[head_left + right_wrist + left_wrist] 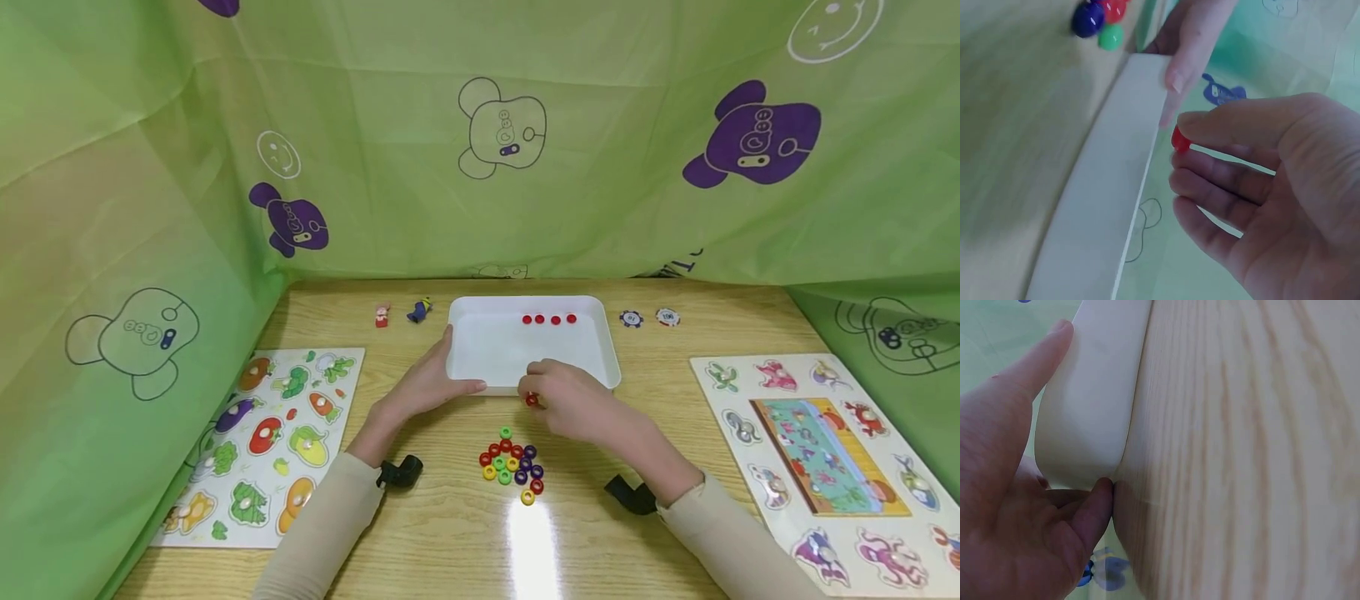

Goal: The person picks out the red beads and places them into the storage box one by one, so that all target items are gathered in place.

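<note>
A white tray (525, 354) stands at the back middle of the table, with a row of several red ring beads (556, 320) inside. My left hand (423, 385) holds the tray's front left corner, the thumb along the front wall; in the left wrist view, fingers (1094, 515) curl at the corner. By the front wall, my right hand (573, 402) pinches one red ring bead (1180, 139) between thumb and fingertips. Nearer the table's front lies a loose group of red, yellow, green and purple ring beads (506, 446).
Two small figurines, one red and pink (382, 315) and one blue (420, 310), stand left of the tray. Two poker chips (632, 318) lie to its right. A vegetable puzzle board (288, 396) is at left, a sea-animal puzzle board (757, 442) at right. Green curtain (600, 225) surrounds the table.
</note>
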Demonstrator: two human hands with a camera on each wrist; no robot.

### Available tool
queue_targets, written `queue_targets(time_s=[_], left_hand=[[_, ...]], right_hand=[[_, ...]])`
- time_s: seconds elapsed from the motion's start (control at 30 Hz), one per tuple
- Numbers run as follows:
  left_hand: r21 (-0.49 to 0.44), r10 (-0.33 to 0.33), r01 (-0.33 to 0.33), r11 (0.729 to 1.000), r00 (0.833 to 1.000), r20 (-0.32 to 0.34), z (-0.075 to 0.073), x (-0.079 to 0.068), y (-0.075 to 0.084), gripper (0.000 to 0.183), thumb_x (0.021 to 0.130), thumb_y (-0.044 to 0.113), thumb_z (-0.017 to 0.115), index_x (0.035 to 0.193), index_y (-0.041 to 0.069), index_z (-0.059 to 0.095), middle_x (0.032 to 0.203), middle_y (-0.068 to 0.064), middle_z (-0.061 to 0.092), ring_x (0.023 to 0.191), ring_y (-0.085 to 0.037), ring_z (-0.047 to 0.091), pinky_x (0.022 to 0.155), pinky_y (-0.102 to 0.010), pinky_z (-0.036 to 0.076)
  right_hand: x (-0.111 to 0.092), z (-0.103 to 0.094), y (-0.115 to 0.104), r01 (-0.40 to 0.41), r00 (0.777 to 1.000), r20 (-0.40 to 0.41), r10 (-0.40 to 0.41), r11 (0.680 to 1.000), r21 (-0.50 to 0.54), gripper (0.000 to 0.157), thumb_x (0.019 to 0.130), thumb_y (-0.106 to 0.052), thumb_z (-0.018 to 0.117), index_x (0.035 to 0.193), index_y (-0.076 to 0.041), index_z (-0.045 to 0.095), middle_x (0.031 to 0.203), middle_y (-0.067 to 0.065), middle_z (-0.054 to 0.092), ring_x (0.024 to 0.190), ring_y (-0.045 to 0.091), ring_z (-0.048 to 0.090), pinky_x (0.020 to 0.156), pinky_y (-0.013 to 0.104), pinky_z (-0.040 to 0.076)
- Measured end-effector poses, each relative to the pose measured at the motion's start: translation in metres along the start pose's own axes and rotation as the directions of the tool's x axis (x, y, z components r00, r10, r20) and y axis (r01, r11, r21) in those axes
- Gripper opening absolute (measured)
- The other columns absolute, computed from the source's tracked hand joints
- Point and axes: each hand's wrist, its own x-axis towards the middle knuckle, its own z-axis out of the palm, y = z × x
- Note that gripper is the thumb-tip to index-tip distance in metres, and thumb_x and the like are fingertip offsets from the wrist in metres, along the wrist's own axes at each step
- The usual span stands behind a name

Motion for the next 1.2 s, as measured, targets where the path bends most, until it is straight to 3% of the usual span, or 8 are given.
queue_targets(time_s=[0.17,0.37,0.63,0.87,1.2], left_hand=[[-0.007,-0.004,0.004,1.000,1.000,-0.001,-0.002,-0.001,-0.001,0.123,0.064,0.066,0.071,0.150,0.020,-0.005,0.156,-0.004,0.019,0.128,-0.019,0.043,0.103,-0.043,0.040],[0.007,-0.031,0.031,1.000,1.000,-0.006,-0.003,-0.002,-0.002,0.123,0.064,0.067,0.070,0.150,0.019,-0.004,0.157,-0.003,0.014,0.135,-0.021,0.035,0.107,-0.044,0.036],[0.024,-0.044,0.044,0.999,0.999,-0.014,-0.005,-0.001,-0.003,0.125,0.062,0.071,0.067,0.150,0.017,-0.003,0.157,-0.005,0.014,0.138,-0.023,0.031,0.108,-0.044,0.034],[0.028,-0.042,0.042,0.999,0.999,-0.008,-0.005,0.000,0.000,0.124,0.064,0.067,0.070,0.150,0.016,-0.003,0.157,-0.005,0.014,0.139,-0.024,0.030,0.109,-0.044,0.033],[0.031,-0.023,0.023,0.999,1.000,0.001,0.000,0.002,-0.002,0.128,0.060,0.075,0.066,0.150,0.015,-0.004,0.157,-0.006,0.012,0.138,-0.024,0.030,0.109,-0.044,0.033]], right_hand=[[0.023,0.000,0.007,-0.029,0.998,-0.047,0.030,0.999,0.022,0.010,0.078,-0.009,0.070,0.084,-0.016,0.067,0.080,-0.005,0.059,0.071,0.009,0.050,0.066,0.024,0.045],[0.054,0.008,0.023,-0.074,0.992,-0.096,0.083,0.993,0.096,0.011,0.082,-0.011,0.067,0.092,-0.011,0.070,0.090,0.000,0.064,0.083,0.016,0.060,0.073,0.029,0.050],[0.091,0.025,0.050,-0.169,0.956,-0.205,0.208,0.966,0.195,0.011,0.083,-0.009,0.065,0.093,-0.008,0.069,0.086,0.003,0.062,0.080,0.018,0.058,0.071,0.031,0.049],[0.107,0.037,0.065,-0.275,0.916,-0.239,0.321,0.939,0.207,0.013,0.084,-0.007,0.061,0.094,-0.006,0.069,0.089,0.008,0.064,0.083,0.023,0.058,0.074,0.036,0.048],[0.117,0.052,0.076,-0.369,0.875,-0.278,0.396,0.918,0.146,0.017,0.084,-0.007,0.060,0.099,-0.006,0.070,0.102,0.012,0.068,0.096,0.031,0.062,0.078,0.043,0.050]])
